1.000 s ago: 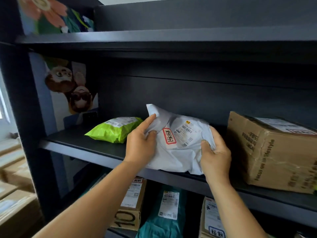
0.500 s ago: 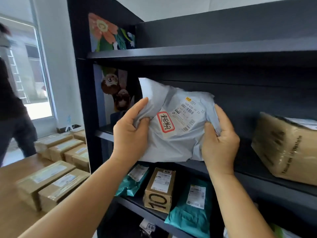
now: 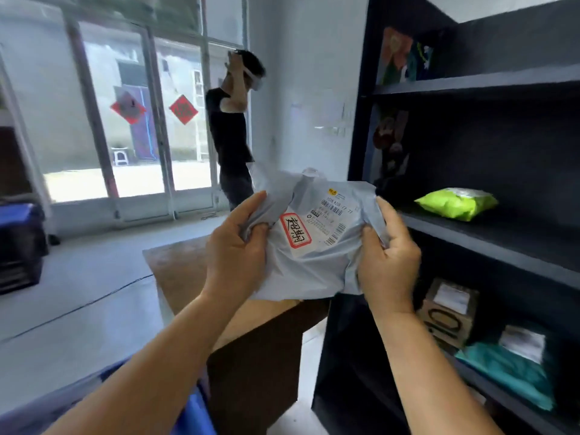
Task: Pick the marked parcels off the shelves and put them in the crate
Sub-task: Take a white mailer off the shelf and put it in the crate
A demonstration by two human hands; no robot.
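Note:
A grey plastic parcel [image 3: 317, 265] with a red-bordered marker sticker and a barcode label hangs in the air in front of me, off the dark shelf unit [image 3: 489, 243]. My left hand [image 3: 235, 249] grips its left edge and my right hand [image 3: 387, 259] grips its right edge. A blue crate [image 3: 191, 409] shows partly at the bottom, under my left forearm.
A lime-green parcel [image 3: 456, 203] lies on the shelf to the right. Below it sit a cardboard box [image 3: 445, 312] and a teal parcel [image 3: 508, 368]. A brown table [image 3: 188, 271] stands below the parcel. A person [image 3: 232, 133] stands by the glass doors. A dark blue bin [image 3: 18, 246] is far left.
The view has swung left, away from the shelf. Both hands have carried the grey parcel off the shelf and out over the table, still gripping its two sides.

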